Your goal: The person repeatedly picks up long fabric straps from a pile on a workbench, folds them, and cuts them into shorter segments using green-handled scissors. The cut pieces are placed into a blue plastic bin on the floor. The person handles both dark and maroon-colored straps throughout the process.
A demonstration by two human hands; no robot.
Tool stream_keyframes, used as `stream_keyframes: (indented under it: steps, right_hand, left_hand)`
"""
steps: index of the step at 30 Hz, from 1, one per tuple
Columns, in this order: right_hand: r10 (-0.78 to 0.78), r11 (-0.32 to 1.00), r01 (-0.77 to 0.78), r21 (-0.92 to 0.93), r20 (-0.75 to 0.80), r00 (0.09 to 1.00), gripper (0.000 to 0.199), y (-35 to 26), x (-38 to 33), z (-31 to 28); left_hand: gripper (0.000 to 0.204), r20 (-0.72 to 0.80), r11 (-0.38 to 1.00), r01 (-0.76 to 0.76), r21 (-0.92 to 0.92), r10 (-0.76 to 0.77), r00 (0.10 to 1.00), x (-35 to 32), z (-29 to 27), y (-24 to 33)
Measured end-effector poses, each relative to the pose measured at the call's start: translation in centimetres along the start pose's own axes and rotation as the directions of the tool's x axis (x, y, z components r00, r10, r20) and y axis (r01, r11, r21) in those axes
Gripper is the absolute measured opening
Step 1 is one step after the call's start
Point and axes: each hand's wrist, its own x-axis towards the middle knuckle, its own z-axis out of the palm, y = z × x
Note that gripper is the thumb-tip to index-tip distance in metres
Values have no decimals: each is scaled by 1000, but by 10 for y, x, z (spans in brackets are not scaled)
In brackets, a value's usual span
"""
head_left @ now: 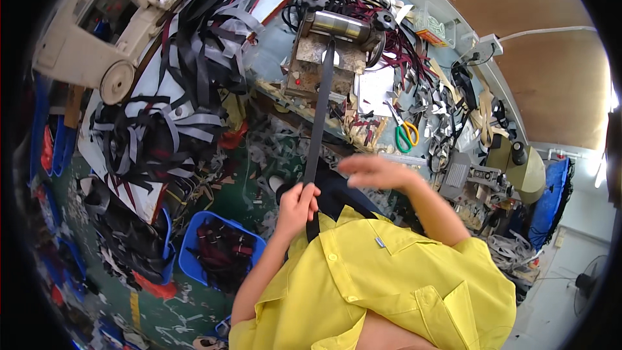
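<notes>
A long dark grey strap (319, 116) runs from a small roller machine (337, 26) on the bench down toward my body. Its near end is in my left hand (298, 207), whose fingers are closed around it. To the right of the strap my right hand (376, 172) is raised, fingers stretched out and slightly blurred, with nothing in it. It does not appear to touch the strap. The machine has a shiny metal roller, dark knobs and a worn base with a small red light. Where the strap meets the roller, the details are hard to make out.
Scissors (405, 131) with green and yellow handles lie right of the machine among scraps. Dark straps (201, 45) heap up at the left, near a beige sewing machine (97, 32). A blue basket (188, 259) of dark pieces stands on the littered green floor.
</notes>
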Motion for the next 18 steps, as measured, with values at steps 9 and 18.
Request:
stream_keyframes:
  steps: [9, 18]
  right_hand:
    - [88, 899, 283, 334, -771, 631, 31, 1, 45, -243]
    - [66, 986, 6, 167, -424, 903, 42, -19, 157, -306]
  left_hand:
    - [21, -147, 984, 162, -67, -171, 974, -11, 12, -21]
    - [22, -280, 978, 178, -108, -202, 938, 25, 39, -2]
